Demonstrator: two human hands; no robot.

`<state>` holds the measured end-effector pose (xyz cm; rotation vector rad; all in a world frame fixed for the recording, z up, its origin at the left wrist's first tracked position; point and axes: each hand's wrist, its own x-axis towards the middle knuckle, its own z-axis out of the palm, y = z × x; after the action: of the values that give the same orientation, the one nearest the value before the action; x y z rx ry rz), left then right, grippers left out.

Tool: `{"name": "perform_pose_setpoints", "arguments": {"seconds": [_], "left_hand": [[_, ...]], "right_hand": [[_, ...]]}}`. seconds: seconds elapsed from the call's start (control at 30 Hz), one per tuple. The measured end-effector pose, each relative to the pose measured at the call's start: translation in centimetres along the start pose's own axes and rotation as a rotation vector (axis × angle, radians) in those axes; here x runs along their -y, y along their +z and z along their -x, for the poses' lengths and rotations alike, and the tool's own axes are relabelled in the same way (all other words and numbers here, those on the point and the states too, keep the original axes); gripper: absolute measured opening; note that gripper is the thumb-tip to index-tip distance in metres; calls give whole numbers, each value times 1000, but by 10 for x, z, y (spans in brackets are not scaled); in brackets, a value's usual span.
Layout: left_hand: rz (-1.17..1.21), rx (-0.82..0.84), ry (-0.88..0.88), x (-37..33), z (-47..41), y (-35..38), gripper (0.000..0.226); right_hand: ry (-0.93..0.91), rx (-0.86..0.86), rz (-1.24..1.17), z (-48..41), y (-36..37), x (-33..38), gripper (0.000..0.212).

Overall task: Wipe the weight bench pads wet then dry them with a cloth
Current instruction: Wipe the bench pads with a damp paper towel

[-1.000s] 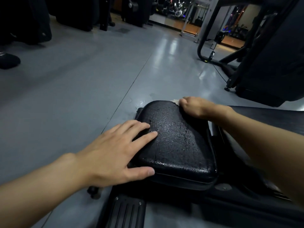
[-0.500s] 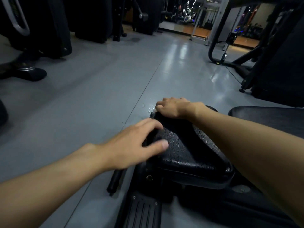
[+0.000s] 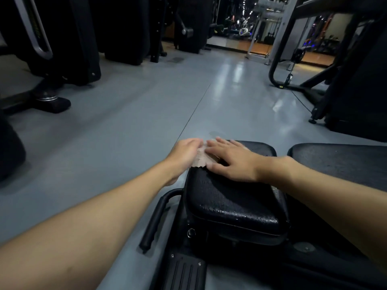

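A black textured bench pad (image 3: 234,201) lies low in front of me, its surface glistening with water drops. A second black pad (image 3: 339,162) sits to its right. My right hand (image 3: 232,162) lies flat on the pad's far left corner, fingers straight, on a small pale cloth (image 3: 201,160). The cloth is blurred and mostly covered. My left hand (image 3: 184,153) is at the pad's far left edge, its fingertips meeting the cloth. Blur hides how those fingers lie.
A black tube handle (image 3: 156,218) and a ribbed foot plate (image 3: 184,273) belong to the bench frame below the pad. Dark gym machines (image 3: 62,49) stand at the left and another machine frame (image 3: 356,80) at the right. Grey floor (image 3: 125,132) stretches ahead.
My left hand left the pad's near left side and moved forward to the far corner. My right hand slid left along the far edge and flattened out. The two hands now meet at the cloth.
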<state>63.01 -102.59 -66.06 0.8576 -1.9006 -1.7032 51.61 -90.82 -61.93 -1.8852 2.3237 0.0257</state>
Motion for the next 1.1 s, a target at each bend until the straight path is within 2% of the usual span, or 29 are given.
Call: {"name": "perform_pose_setpoints", "arguments": {"seconds": [0.1,0.17,0.23,0.3,0.4,0.57,0.7,0.87,0.97,1.1], "left_hand": [[-485,-1,115,-5,-7,5,37],[-802,34,185,-10,-11,11,36],[-982,35,187,-16,-12,22,34],[-952,63,151,-14,-12,29,44],[-854,84,50,1,-9,21,72],[-621,83,-73,6,-1,16,49],[-386,50,-79,0,-5,22,49],[-445,102,-111,5,15,16,57],[-478,79,-142,8,42,16,57],[-485,15,-87,16,87,19,56]], "right_hand": [[158,-74,97,39,-5,-21,61],[236,-9,141,54,0,-29,64],[274,26,95,56,7,-30,64],[276,-6,81,55,11,-30,64],[271,-32,99,54,13,-30,63],[268,-59,109,51,18,-30,62],[267,-86,73,50,20,-31,63],[266,-94,37,48,21,-35,63],[269,-97,28,48,20,-35,62],[279,-125,17,49,21,-33,62]]}}
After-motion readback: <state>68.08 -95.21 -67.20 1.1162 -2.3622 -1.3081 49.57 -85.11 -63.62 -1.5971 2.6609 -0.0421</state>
